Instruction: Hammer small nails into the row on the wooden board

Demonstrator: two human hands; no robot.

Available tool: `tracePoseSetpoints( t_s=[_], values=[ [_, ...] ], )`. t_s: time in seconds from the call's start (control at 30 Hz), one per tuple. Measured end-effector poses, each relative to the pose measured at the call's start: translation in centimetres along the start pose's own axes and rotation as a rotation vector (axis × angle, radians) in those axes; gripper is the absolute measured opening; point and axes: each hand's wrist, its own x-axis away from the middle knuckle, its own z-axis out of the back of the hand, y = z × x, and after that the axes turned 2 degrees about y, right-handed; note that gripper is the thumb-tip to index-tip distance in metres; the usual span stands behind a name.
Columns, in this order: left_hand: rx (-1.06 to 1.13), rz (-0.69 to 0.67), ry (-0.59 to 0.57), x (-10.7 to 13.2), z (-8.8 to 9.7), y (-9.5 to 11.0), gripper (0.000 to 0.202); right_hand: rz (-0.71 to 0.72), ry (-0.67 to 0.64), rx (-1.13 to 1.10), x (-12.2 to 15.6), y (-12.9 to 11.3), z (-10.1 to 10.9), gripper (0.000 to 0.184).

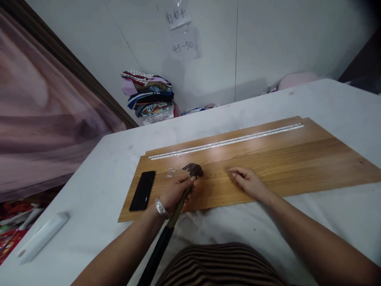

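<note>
My left hand (178, 190) is closed around the handle of a claw hammer (195, 170), just below its metal head. The hammer's dark grip runs down toward my body. The head is over a wooden board (268, 155), beside a row of small dark dots, perhaps nail heads (219, 174). At the right end of that row is my right hand (248, 182), low over the board. Its index finger stretches toward the dots, with the thumb apart below; I see nothing held there. Left of the hammer head lie several small silvery nails (170, 172).
Two thin silvery strips (226, 142) run along the board's far side. A black phone (142, 190) lies on its left end. On the white tabletop (98, 174) rests a white cylindrical object (43, 238). Folded clothes (151, 95) are stacked by the wall; a pink curtain (53, 107) hangs left.
</note>
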Motion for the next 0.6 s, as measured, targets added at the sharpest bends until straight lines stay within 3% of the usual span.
tracePoseSetpoints(
  t_s=[0.6],
  values=[
    [0.004, 0.015, 0.018, 0.12, 0.05, -0.1, 0.053, 0.003, -0.016, 0.009, 0.03, -0.17, 0.06, 0.033]
  ],
)
